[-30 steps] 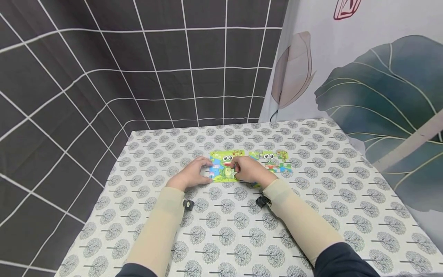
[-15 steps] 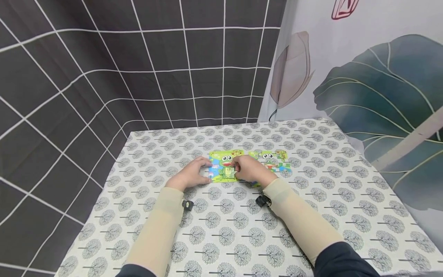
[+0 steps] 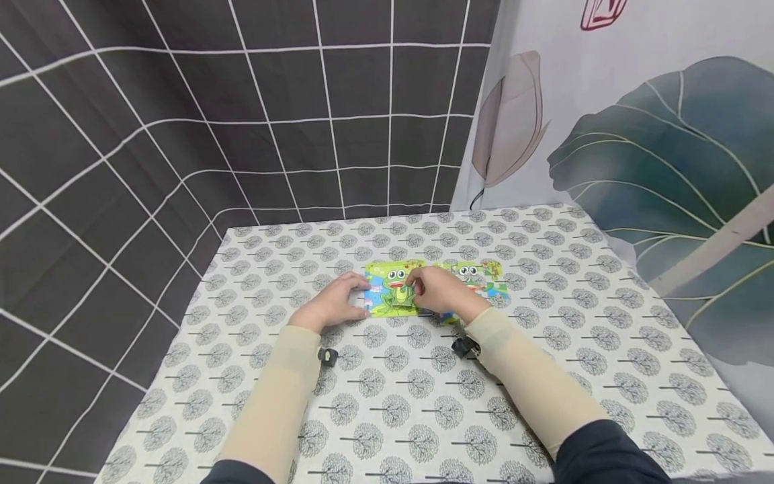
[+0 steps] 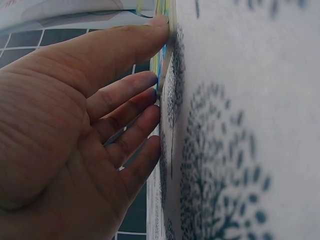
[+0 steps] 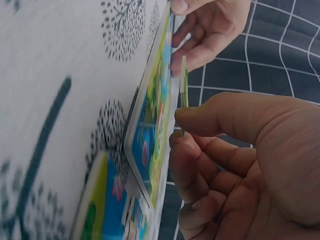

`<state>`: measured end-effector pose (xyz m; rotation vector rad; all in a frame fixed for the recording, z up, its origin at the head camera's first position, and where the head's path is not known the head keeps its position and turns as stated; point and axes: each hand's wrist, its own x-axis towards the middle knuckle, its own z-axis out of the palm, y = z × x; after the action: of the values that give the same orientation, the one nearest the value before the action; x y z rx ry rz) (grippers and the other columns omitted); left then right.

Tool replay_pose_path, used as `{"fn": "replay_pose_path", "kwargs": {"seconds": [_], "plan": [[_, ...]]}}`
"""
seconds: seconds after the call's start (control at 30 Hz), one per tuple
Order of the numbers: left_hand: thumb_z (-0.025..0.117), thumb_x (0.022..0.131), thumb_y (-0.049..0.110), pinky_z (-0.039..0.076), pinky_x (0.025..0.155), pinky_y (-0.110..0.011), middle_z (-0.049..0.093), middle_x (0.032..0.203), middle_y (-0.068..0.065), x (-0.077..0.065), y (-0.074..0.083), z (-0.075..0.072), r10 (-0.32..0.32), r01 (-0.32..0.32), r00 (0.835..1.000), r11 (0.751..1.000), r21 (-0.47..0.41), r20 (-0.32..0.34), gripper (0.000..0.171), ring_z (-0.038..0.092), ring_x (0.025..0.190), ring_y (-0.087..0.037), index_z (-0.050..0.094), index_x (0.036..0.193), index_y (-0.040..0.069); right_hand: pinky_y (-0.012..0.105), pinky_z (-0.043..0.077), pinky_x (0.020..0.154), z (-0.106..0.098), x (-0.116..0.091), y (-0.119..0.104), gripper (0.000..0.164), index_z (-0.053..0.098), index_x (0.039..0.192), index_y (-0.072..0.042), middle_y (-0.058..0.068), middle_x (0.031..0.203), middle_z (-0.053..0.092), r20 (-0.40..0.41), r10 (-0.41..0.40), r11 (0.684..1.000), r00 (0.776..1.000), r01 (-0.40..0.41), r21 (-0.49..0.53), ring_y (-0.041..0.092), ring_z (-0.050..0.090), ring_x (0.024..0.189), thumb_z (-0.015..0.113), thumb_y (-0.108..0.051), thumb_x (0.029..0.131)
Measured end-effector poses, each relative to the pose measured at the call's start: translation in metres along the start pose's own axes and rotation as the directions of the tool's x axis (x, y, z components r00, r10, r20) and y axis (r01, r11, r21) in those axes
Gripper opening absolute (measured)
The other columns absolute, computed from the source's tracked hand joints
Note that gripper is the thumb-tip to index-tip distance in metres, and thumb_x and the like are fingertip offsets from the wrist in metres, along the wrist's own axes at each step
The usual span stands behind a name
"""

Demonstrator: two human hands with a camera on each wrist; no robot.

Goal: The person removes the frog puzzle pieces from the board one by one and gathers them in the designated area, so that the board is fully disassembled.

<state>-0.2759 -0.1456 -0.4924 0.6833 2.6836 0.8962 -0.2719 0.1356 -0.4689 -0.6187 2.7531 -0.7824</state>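
A flat frog picture puzzle (image 3: 378, 269) lies on the table. Along its left edge rests my left hand (image 3: 331, 304), with thumb and fingertips touching the rim and fingers fairly straight. Just over the frog's body, my right hand (image 3: 440, 289) pinches a small, thin green puzzle piece (image 5: 184, 80) between thumb and index finger. In the right wrist view the piece is tilted on edge, raised off the board. A second frog puzzle (image 3: 469, 271) lies to the right, partly hidden behind my right hand; parts of its picture show gaps.
The table is covered by a white cloth (image 3: 393, 410) with grey tree prints. A dark curtain with white grid lines (image 3: 290, 87) hangs at the back and left. A pale curtain with leaf prints (image 3: 653, 154) hangs on the right.
My right hand has risen slightly and shifted a little right, lifting the puzzle piece off the frog picture; the piece now covers the frog's red mouth. My left hand has stayed put.
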Motion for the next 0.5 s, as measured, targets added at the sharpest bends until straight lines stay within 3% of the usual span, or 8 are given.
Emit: {"fn": "replay_pose_path", "kwargs": {"seconds": [0.1, 0.2, 0.5], "plan": [[0.09, 0.082, 0.024, 0.027, 0.125, -0.054, 0.052, 0.153, -0.001, -0.001, 0.001, -0.001, -0.003, 0.003, 1.0, 1.0, 0.005, 0.001, 0.067, 0.043, 0.146, -0.031, 0.062, 0.142, 0.012, 0.033, 0.055, 0.062, -0.005, -0.002, 0.002, 0.034, 0.068, 0.122, -0.007, 0.0, 0.084, 0.061, 0.007, 0.012, 1.0, 1.0, -0.012, 0.018, 0.015, 0.059, 0.054, 0.071, -0.003, 0.088], [0.09, 0.083, 0.024, 0.026, 0.125, -0.053, 0.051, 0.153, -0.001, -0.001, 0.003, -0.002, -0.01, 0.01, 1.0, 1.0, 0.009, 0.001, 0.067, 0.042, 0.147, -0.03, 0.062, 0.142, 0.012, 0.033, 0.057, 0.067, -0.009, -0.006, 0.006, 0.033, 0.068, 0.12, -0.006, 0.0, 0.085, 0.061, 0.001, 0.017, 0.999, 1.0, -0.017, 0.032, 0.015, 0.062, 0.052, 0.071, -0.001, 0.087], [0.09, 0.082, 0.023, 0.027, 0.125, -0.053, 0.052, 0.152, -0.002, -0.001, 0.003, -0.002, -0.004, 0.004, 1.0, 1.0, 0.002, 0.006, 0.067, 0.043, 0.147, -0.031, 0.062, 0.142, 0.011, 0.036, 0.053, 0.076, -0.013, -0.018, 0.019, 0.031, 0.07, 0.114, -0.006, 0.0, 0.082, 0.06, -0.02, 0.026, 0.998, 0.999, -0.025, 0.056, 0.016, 0.061, 0.065, 0.071, 0.001, 0.084]]}}
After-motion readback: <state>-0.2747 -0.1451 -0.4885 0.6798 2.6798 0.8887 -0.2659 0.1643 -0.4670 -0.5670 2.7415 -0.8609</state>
